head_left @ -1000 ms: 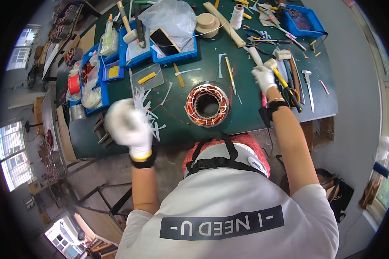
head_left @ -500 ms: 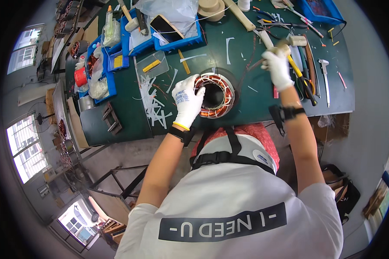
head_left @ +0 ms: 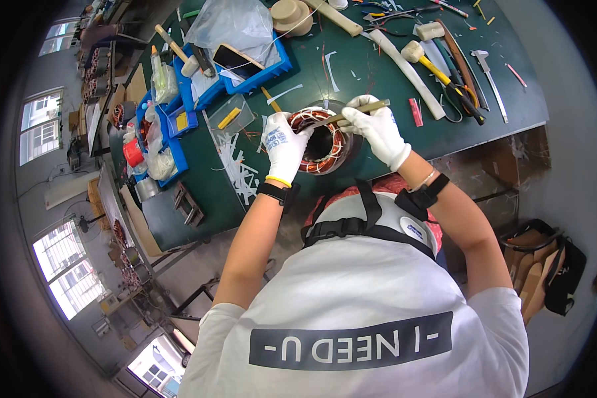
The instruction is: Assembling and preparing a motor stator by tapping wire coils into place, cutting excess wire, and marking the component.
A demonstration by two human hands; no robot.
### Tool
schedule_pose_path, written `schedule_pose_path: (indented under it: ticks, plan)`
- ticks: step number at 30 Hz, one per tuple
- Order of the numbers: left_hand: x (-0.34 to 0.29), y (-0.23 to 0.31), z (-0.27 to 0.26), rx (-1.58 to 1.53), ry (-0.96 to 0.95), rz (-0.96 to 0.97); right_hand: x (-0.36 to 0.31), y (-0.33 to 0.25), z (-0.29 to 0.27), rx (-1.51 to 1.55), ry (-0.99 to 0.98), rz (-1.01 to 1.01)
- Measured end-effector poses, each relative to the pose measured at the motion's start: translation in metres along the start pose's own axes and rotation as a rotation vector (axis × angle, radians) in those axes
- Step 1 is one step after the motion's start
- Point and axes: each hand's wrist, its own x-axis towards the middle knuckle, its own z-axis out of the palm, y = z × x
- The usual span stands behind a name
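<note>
A motor stator (head_left: 330,160) with copper windings laced in white cord stands on the green bench right in front of me. My left hand (head_left: 282,147), in a white glove, grips its left rim, thumb toward the bore. My right hand (head_left: 380,136), also gloved, is closed around a narrow, flat olive-brown tool (head_left: 377,106), whose exact kind I cannot make out. The tool slants down to the left across the top of the stator, its thin end close to my left thumb. Whether that end touches the windings is hard to see.
Right of the stator lie a yellow-handled mallet (head_left: 434,68), a pale curved strip (head_left: 408,74), a red block (head_left: 415,112) and a caliper (head_left: 489,86). White paper strips (head_left: 237,174) are scattered on the left. Blue bins (head_left: 262,81) stand behind, one with a phone (head_left: 239,61).
My right hand has come from the tools on the right to the stator, now with the flat tool in its fingers. My left hand stays on the stator's rim. The view has shifted slightly.
</note>
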Motion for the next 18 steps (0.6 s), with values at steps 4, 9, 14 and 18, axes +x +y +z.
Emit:
schedule_pose_path:
  ticks: [4,9,14,18]
  plan:
    - [0.000,-0.004,-0.001,0.014,0.010,0.030,-0.016,-0.011,0.011,-0.030,0.019,-0.056]
    - [-0.002,-0.004,-0.001,-0.007,0.035,0.016,-0.008,-0.001,0.022,-0.185,0.035,-0.150]
    - [-0.001,-0.006,0.002,-0.025,0.045,0.000,-0.005,0.004,0.032,-0.132,0.059,-0.102]
    - [0.000,-0.009,0.005,-0.008,0.070,0.028,-0.002,0.002,0.026,-0.072,0.042,-0.014]
